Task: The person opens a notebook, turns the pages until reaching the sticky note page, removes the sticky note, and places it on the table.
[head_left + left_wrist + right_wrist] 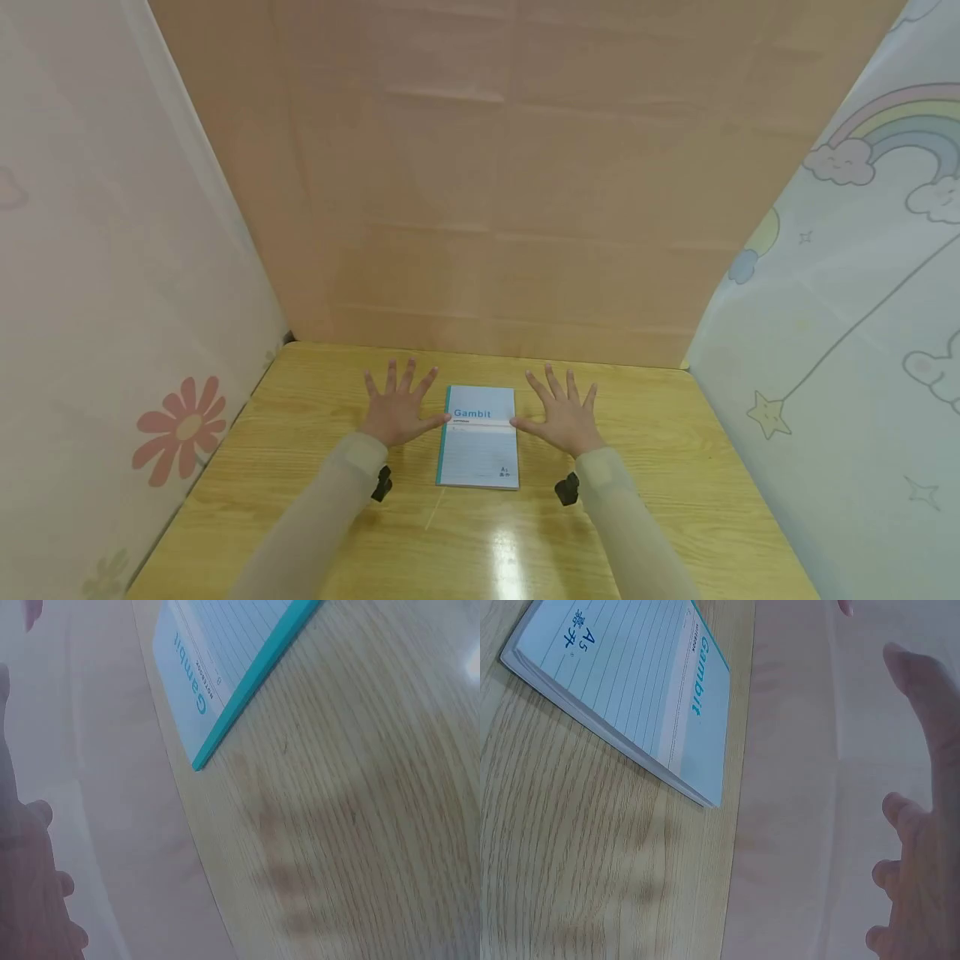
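A closed A5 notebook [480,454] with a pale blue lined cover, the word Gambit and a teal spine lies flat on the wooden table. In the head view my left hand [397,412] is at its left with fingers spread and the thumb reaching toward the spine. Mirroring it, my right hand [566,421] spreads its fingers on the other side, thumb tip at the page edge in this view. Both wrist views show the hands raised above the table, holding nothing. The notebook's teal spine [255,679] faces the left wrist camera, its page edges [607,731] the right one.
The wooden table [645,500] runs back to a tan cloth backdrop [495,208]. A flower-printed sheet [97,292] hangs on the left, and a rainbow-printed sheet [840,350] on the right. Small dark devices sit at both wrists.
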A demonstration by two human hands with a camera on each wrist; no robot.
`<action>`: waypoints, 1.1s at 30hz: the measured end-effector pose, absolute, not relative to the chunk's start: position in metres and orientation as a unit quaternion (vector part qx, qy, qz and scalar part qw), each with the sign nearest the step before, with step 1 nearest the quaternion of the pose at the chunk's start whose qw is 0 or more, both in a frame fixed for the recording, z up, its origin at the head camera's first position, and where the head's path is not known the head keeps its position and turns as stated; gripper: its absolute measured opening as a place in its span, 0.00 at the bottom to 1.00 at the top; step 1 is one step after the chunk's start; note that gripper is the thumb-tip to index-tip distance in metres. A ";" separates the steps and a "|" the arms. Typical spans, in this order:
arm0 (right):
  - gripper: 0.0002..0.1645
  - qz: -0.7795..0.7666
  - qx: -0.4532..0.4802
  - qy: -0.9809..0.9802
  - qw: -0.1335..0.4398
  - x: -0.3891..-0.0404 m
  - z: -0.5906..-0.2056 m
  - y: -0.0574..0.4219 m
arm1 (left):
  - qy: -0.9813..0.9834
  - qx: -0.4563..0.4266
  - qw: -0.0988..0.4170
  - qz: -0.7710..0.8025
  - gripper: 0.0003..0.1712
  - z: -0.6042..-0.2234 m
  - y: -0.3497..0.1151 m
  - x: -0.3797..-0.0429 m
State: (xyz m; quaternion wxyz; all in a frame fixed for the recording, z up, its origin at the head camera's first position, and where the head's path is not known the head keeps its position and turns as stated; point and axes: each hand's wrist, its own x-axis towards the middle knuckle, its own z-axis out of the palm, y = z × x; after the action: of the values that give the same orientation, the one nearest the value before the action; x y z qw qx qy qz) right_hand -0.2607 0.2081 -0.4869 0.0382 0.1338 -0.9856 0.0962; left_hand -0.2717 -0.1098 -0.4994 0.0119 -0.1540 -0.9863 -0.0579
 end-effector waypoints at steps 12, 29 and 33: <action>0.54 0.120 0.167 -0.978 0.044 -0.253 -0.494 0.203 | -0.971 -0.213 0.049 -0.095 0.48 -0.512 -0.108 -0.269; 0.45 0.242 0.204 -0.948 -0.022 -0.225 -0.549 0.210 | -0.959 -0.239 0.037 -0.146 0.42 -0.554 -0.101 -0.240; 0.44 0.241 0.203 -0.949 -0.031 -0.220 -0.560 0.214 | -0.958 -0.241 0.011 -0.156 0.43 -0.561 -0.099 -0.231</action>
State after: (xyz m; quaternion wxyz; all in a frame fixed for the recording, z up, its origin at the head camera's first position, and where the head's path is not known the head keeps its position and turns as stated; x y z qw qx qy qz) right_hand -0.2204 0.2136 -0.5600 -0.0306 0.2033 -0.9485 0.2410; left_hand -0.2311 -0.0994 -0.5609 0.0111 -0.2409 -0.9579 -0.1559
